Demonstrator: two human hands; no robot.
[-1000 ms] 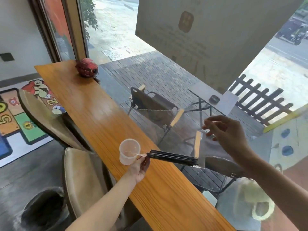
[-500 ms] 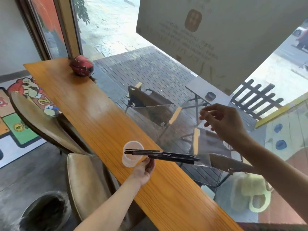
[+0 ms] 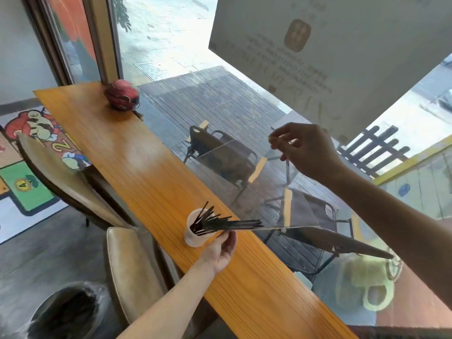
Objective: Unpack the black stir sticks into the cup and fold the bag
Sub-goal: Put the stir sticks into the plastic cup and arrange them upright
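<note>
So the black stir sticks have gone from a tight bundle hovering over the cup a moment ago to mostly fanned out inside it, with a few tail ends poking out sideways. The left hand is at the cup, fingers curled near the sticks. The right hand pinches the clear bag up high, nearly empty now. Looks like folding comes soon.

A red helmet sits at the counter's far end; a tan chair stands beside a bin.
</note>
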